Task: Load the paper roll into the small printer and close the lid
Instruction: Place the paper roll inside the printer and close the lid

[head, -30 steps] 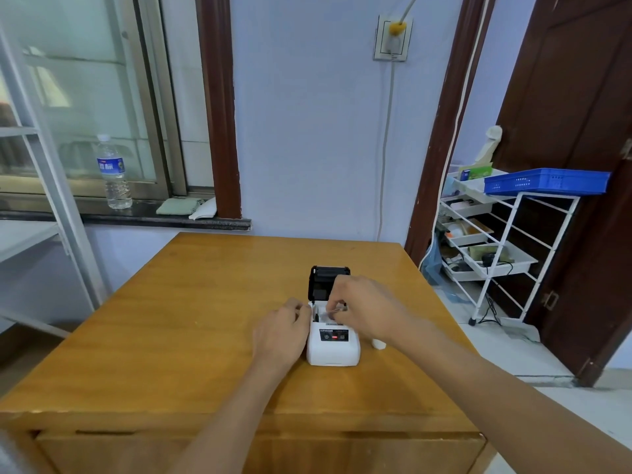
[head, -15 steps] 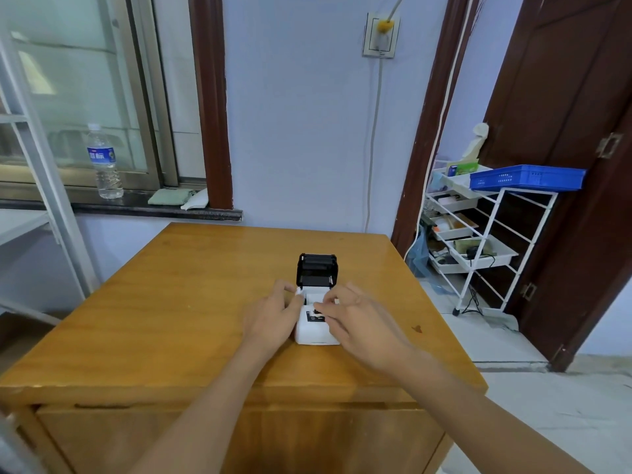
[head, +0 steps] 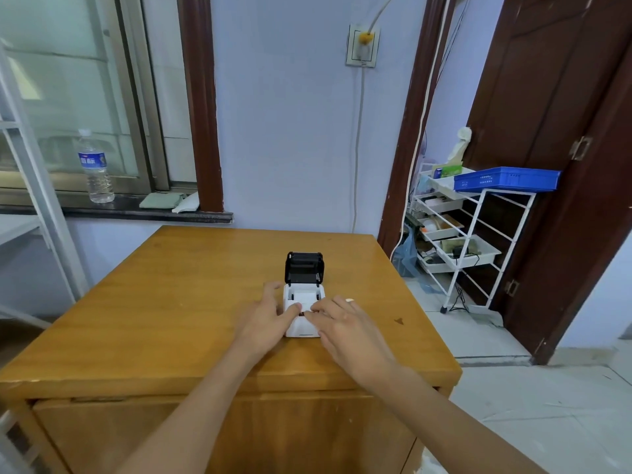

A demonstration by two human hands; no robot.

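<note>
So the small white printer [head: 302,311] sits mid-table [head: 171,302], black lid [head: 304,268] flipped up at the back. White paper roll [head: 303,297] is already down in the open bay. Left hand [head: 265,318] rests against the printer's left side, fingers loosely spread, thumb on top. Right hand [head: 342,325] lies flat with fingertips on the front panel, not pinching anything.

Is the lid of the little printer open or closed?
Open. The black lid stands up at the back of the white printer, and white paper shows in the uncovered compartment.
</note>
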